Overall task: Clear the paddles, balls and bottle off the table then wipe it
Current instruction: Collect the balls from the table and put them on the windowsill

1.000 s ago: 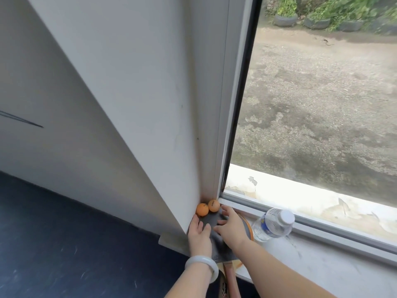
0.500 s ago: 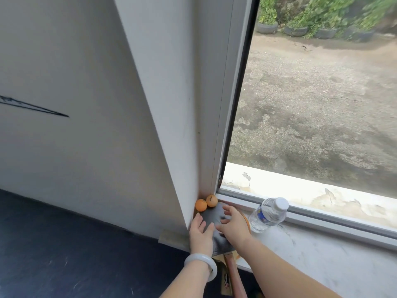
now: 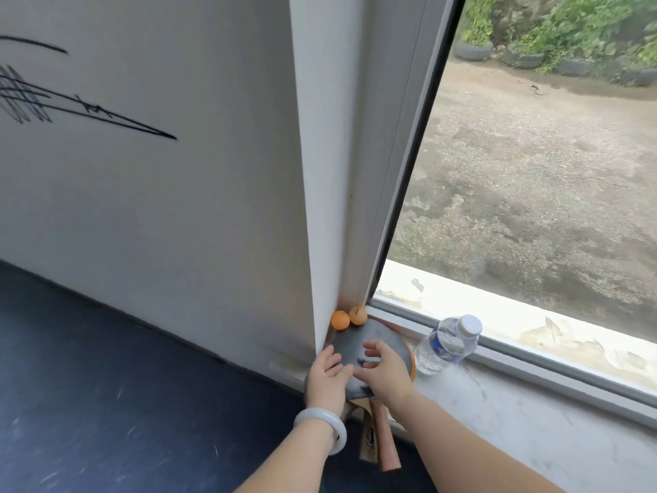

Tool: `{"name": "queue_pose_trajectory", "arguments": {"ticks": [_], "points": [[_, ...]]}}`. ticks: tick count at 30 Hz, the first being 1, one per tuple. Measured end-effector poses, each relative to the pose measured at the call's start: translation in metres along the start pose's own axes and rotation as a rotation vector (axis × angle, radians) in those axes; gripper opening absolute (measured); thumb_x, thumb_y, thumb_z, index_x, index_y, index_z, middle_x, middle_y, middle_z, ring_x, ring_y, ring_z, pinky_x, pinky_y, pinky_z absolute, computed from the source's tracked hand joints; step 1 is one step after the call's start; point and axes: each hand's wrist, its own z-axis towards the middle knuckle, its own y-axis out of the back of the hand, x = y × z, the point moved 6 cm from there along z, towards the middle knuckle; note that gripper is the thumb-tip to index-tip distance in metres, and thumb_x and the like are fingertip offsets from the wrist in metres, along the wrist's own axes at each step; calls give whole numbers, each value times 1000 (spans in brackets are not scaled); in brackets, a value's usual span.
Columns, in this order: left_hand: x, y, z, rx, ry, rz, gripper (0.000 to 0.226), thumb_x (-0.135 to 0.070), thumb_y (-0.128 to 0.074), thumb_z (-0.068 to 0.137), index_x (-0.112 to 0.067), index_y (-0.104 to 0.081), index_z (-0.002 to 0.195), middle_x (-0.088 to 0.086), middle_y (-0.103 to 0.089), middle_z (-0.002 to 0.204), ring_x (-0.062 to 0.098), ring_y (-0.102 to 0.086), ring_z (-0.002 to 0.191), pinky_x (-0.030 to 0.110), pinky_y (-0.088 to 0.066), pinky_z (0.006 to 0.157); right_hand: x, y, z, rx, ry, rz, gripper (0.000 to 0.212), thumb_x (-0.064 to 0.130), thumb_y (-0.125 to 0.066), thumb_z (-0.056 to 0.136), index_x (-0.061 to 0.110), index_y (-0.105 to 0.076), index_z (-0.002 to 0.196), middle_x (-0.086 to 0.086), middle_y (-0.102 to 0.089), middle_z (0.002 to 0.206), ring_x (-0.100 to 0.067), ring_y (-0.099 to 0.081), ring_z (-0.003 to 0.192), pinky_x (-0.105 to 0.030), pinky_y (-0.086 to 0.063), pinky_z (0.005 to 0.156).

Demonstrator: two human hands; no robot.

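- Two table tennis paddles [image 3: 371,341] lie stacked on the grey windowsill [image 3: 515,425], the black rubber face up. An orange edge shows at the right, and the wooden handles [image 3: 382,444] jut over the sill's near edge.
- The left hand [image 3: 327,380], with a pale bangle [image 3: 325,430] on its wrist, rests on the left rim of the top paddle, its fingers [image 3: 329,354] nearly straight and slightly apart.
- The right hand [image 3: 387,375] is over the black face with its fingers [image 3: 371,348] spread and loosely bent, gripping nothing. Whether the tips touch the rubber cannot be told.
- Two orange balls [image 3: 340,320] sit touching each other in the corner where wall and window frame meet, just beyond the paddle head.
- A clear plastic water bottle [image 3: 446,346] with a white cap stands just right of the paddles.
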Motion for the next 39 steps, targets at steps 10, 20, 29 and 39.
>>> {"name": "queue_pose_trajectory", "arguments": {"ticks": [10, 20, 29, 39], "points": [[23, 23, -53, -293, -37, -108, 40, -4, -69, 86, -17, -60, 122, -5, -67, 107, 5, -63, 96, 25, -50, 87, 5, -9, -25, 267, 159, -216, 47, 16, -77, 81, 17, -57, 124, 2, -60, 111, -16, -60, 103, -34, -54, 93], [75, 116, -151, -732, -3, -236, 35, -6, -68, 88, -11, -59, 121, 2, -63, 109, 19, -62, 91, 28, -51, 81, 27, -98, -88, 674, 394, -459, 40, 22, -75, 85, 18, -59, 121, 2, -62, 114, -15, -61, 104, -26, -47, 94], [145, 196, -247, -992, 142, -268, 35, -19, -68, 89, -20, -56, 122, -6, -61, 110, 15, -59, 98, 23, -40, 81, 42, -188, -173, 952, 513, -613, 42, 20, -71, 88, 17, -55, 128, 0, -59, 119, -14, -58, 106, -21, -43, 91], [261, 249, -393, -1164, 344, -429, 44, -20, -69, 90, -10, -53, 130, 8, -59, 128, 25, -57, 115, 33, -43, 99, 0, -295, -332, 1189, 649, -839, 49, 19, -76, 84, 13, -56, 128, -5, -57, 124, -17, -57, 106, -26, -47, 87]]}}
